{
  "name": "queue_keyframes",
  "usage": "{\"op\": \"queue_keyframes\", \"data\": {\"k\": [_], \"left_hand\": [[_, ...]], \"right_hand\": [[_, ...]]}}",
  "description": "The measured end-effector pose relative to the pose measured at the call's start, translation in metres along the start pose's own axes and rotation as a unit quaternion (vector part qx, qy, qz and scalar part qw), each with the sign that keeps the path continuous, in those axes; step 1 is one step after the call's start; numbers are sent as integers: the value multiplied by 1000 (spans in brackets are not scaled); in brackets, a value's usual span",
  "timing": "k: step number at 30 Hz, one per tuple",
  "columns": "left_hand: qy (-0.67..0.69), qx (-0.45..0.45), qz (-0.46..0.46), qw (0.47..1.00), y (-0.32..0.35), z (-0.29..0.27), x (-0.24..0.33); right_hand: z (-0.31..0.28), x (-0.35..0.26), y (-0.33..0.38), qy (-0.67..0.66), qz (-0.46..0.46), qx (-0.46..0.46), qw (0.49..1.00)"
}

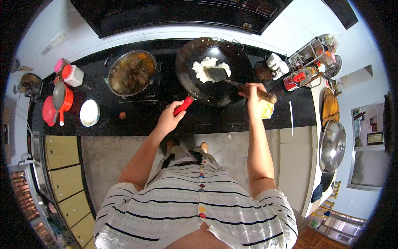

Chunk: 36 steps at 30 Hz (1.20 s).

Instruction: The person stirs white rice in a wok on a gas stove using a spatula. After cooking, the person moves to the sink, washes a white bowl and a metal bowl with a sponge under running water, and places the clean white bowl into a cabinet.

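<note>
Two hands: left hand (170, 116) and right hand (256, 98) both reach out over the black table (215, 123), well apart, neither of them spread.
Left grip: the fingers wrap round the red handle (183, 106) at the near left side of the wok (242, 62).
Right grip: the fingers and thumb close round the wooden end of the spatula (235, 84), which slants down and to the left into the wok.
Wok: dark and wide, on the far part of the table, with a wire loop (238, 44) at its far right rim and a few white bits stuck to its inner wall.
White food: a loose, grainy, rice-like heap (203, 70) in the middle of the wok; the spatula's dark blade lies against it, partly over it.
Pot: a steel pot (111, 88) left of the wok, holding brown broth with dark and orange pieces.
Left end: a white bowl (90, 113) near the table's edge; farther left, a red pan (68, 100), a red-lidded jar (74, 76) and a pink-lidded jar (61, 65).
Right end: a yellow packet (268, 110) just beside the right wrist, partly hidden by it; farther off, a white cup (276, 65) and a red can (290, 81); at far right, a steel lid (333, 146) near a wooden board (330, 106).
</note>
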<state>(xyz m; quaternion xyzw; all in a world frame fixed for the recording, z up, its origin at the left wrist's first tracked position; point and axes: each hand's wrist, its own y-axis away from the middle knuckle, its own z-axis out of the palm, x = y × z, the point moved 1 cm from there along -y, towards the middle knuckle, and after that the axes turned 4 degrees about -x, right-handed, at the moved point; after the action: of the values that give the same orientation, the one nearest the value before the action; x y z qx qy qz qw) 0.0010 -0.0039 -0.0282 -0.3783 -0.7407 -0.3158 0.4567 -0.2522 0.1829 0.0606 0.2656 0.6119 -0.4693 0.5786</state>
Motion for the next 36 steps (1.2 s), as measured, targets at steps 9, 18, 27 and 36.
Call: {"op": "queue_keyframes", "data": {"k": [9,18,27,36], "left_hand": [[-10,10,-7,1000,-2,0,2],[-26,26,45,998,0,1,4],[-17,21,13,1000,1,0,5],[-21,26,17,999,1,1,7]], "right_hand": [[23,-8,-12,54,-21,-1,998],[19,-5,-10,90,-42,-33,995],[26,-27,10,32,14,-30,999],[8,-38,17,119,11,-82,989]]}}
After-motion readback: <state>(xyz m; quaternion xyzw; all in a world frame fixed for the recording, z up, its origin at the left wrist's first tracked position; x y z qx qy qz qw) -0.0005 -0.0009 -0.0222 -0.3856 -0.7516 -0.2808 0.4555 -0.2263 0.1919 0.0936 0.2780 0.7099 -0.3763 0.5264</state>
